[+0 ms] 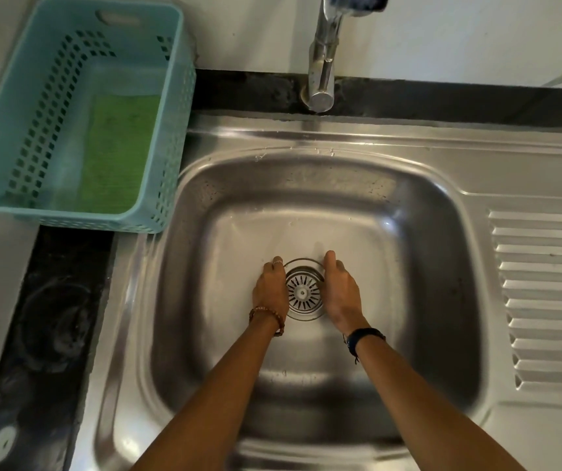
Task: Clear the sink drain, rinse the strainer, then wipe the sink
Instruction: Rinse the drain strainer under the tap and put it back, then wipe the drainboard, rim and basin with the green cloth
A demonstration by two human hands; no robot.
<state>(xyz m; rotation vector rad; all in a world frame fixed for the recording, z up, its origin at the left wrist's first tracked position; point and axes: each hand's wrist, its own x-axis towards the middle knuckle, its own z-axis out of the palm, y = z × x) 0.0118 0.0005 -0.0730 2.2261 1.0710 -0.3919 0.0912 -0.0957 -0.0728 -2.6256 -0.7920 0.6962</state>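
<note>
A round slotted metal strainer (304,291) sits in the drain at the bottom of the stainless steel sink (391,212). My left hand (270,290) lies against the strainer's left rim and my right hand (340,292) against its right rim, fingers pointing away from me and curled down around it. The fingertips are hidden, so I cannot see whether they grip the rim. A green cloth (116,151) lies flat inside a teal plastic basket (7,198) on the counter at the back left.
A chrome tap (323,59) stands behind the basin, with no water running. A ribbed draining board (544,294) extends to the right of the basin. A dark counter strip (51,317) runs along the sink's left side.
</note>
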